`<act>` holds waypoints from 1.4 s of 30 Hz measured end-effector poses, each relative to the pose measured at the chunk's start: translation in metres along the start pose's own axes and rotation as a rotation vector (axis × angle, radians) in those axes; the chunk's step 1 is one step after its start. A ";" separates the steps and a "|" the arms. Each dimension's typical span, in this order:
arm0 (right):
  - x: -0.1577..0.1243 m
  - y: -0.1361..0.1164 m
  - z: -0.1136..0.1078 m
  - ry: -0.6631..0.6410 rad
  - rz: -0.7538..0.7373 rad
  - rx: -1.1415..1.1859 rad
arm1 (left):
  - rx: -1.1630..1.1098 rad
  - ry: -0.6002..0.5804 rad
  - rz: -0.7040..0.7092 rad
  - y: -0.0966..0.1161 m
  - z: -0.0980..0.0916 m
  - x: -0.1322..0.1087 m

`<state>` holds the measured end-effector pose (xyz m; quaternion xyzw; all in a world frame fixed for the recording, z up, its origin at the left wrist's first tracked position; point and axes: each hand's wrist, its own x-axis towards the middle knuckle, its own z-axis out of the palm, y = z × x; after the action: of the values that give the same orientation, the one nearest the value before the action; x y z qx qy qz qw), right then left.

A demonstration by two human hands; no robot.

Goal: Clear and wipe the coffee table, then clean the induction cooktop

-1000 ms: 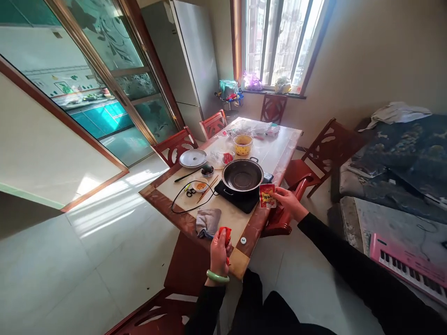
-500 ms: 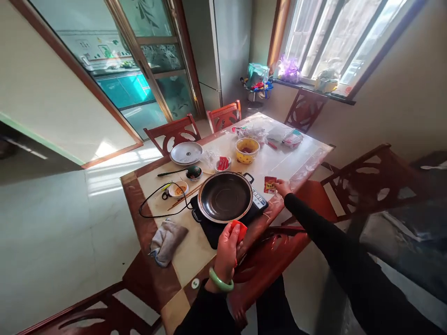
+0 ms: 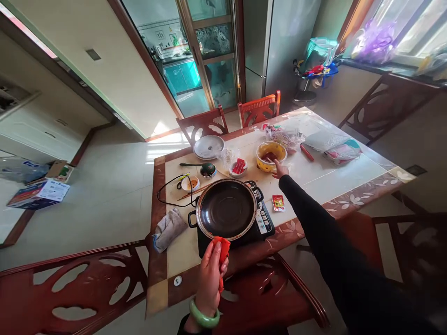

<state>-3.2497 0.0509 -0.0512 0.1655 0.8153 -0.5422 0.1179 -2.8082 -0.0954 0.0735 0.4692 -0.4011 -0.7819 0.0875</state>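
My left hand [image 3: 211, 263], with a green bangle at the wrist, is closed around a crumpled red cloth-like piece [image 3: 223, 250] at the near edge of the pan. The wide dark pan [image 3: 226, 209] sits on a black induction cooker [image 3: 262, 218], and nothing shows inside it. My right hand [image 3: 280, 170] is stretched out to the near right rim of a yellow basin [image 3: 262, 164], one finger extended over it. Dark reddish contents [image 3: 268, 157] lie in the basin. A red and yellow seasoning packet [image 3: 278, 203] lies flat on the table right of the cooker.
Left of the pan are a grey towel [image 3: 169, 229], a looped black cord [image 3: 158, 197], a small bowl [image 3: 190, 183] and a dark ladle [image 3: 206, 168]. Behind it stand a metal lid [image 3: 209, 147] and a bowl with red packets [image 3: 239, 166]. A red-handled knife [image 3: 307, 152] lies farther right. Chairs surround the table.
My right hand has let go of the seasoning packet, which now lies on the table, and has moved forward to the yellow basin. My left hand still holds the red piece. The view has turned left.
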 end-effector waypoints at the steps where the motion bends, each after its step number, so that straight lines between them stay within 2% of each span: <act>1: 0.009 -0.011 0.008 -0.016 0.033 0.061 | -0.016 0.016 0.008 0.001 0.002 0.001; 3: 0.019 -0.022 0.019 -0.023 0.097 0.144 | -0.040 0.021 0.032 0.002 0.005 0.002; 6: 0.014 -0.020 0.022 -0.005 0.136 0.248 | -0.048 -0.013 0.065 0.011 0.009 0.006; 8: -0.001 -0.014 0.012 0.004 0.122 0.305 | -0.038 -0.039 0.087 0.021 0.012 0.008; 11: -0.035 -0.012 -0.019 -0.004 0.020 0.352 | -0.023 -0.053 0.170 0.040 0.018 0.008; 13: -0.070 -0.019 -0.049 -0.051 -0.136 0.309 | -0.003 -0.086 0.275 0.055 0.024 0.002; 16: -0.146 -0.037 -0.091 -0.259 -0.371 0.125 | 0.042 -0.185 0.438 0.075 0.029 -0.020; 18: -0.210 -0.048 -0.106 -0.437 -0.419 -0.022 | 0.092 -0.250 0.522 0.085 0.025 -0.039; 20: -0.277 -0.050 -0.106 -0.594 -0.399 -0.153 | 0.204 -0.300 0.621 0.090 0.009 -0.055; 22: -0.342 -0.041 -0.091 -0.726 -0.358 -0.243 | 0.391 -0.321 0.780 0.085 -0.022 -0.061; 24: -0.403 -0.019 -0.064 -0.812 -0.338 -0.307 | 0.637 -0.294 0.946 0.071 -0.069 -0.057; 26: -0.457 0.010 -0.031 -0.844 -0.355 -0.374 | 0.911 -0.223 1.016 0.050 -0.128 -0.048; 28: -0.504 0.041 0.006 -0.863 -0.371 -0.420 | 1.160 -0.164 0.971 0.027 -0.193 -0.042; 30: -0.545 0.066 0.041 -0.899 -0.358 -0.439 | 1.286 -0.115 0.947 0.011 -0.258 -0.042; 32: -0.579 0.083 0.072 -0.961 -0.332 -0.448 | 1.250 -0.048 1.001 0.005 -0.318 -0.052; 34: -0.605 0.093 0.100 -1.032 -0.296 -0.445 | 1.108 0.038 1.099 0.007 -0.370 -0.066; 37: -0.634 0.098 0.133 -1.141 -0.206 -0.416 | 0.913 0.252 1.173 0.014 -0.430 -0.084; 39: -0.646 0.098 0.152 -1.189 -0.188 -0.422 | 0.793 0.424 1.070 0.011 -0.460 -0.090; 40: -0.650 0.098 0.161 -1.202 -0.198 -0.428 | 0.712 0.461 0.962 0.007 -0.473 -0.090; 42: -0.650 0.096 0.180 -1.243 -0.238 -0.444 | 0.510 0.376 0.671 -0.005 -0.494 -0.086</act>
<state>-2.6130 -0.1731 0.0402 -0.2969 0.7006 -0.3652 0.5364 -2.3629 -0.3171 0.0098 0.4538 -0.6875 -0.4879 0.2888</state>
